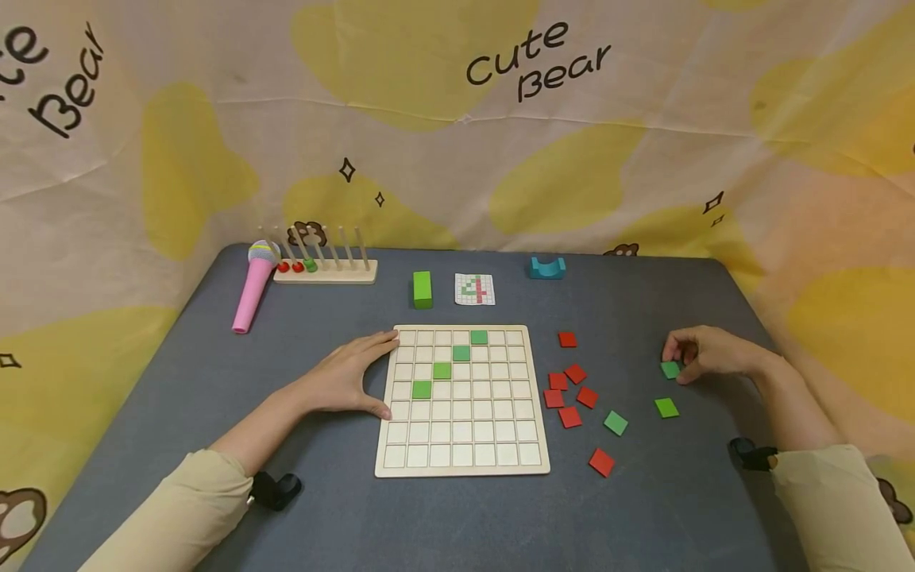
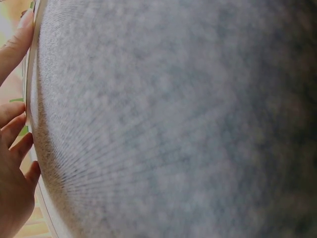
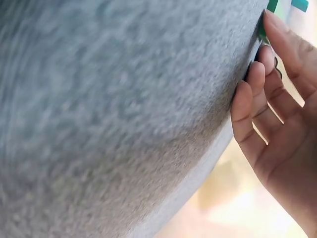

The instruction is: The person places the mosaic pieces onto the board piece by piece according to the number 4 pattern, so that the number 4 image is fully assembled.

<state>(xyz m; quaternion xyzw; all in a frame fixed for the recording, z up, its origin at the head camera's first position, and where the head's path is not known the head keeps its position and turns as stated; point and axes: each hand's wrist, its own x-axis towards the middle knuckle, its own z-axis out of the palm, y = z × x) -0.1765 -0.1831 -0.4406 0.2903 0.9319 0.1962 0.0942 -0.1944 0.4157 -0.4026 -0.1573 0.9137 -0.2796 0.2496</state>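
Note:
A pale wooden grid board point(image 1: 465, 473) lies flat on the table, with several green square tiles in a diagonal line of its cells, such as one green tile point(image 1: 442, 371). My left hand point(image 1: 346, 377) rests at the board's left edge, thumb and fingers spread and touching the rim. Over at the right, my right hand point(image 1: 715, 353) pinches a green tile point(image 1: 669, 370) between thumb and fingertips, low over the table. Another green tile point(image 1: 667, 407) lies just below that hand. The right wrist view shows my thumb and fingers beside the green tile point(image 3: 262, 32), partly hidden.
Several red tiles point(image 1: 569, 417) and a green tile point(image 1: 615, 423) lie right of the board. Behind it are a green block point(image 1: 422, 290), a pattern card point(image 1: 475, 290) and a blue holder point(image 1: 547, 268). A pink microphone point(image 1: 252, 295) and peg rack point(image 1: 325, 273) stand back left.

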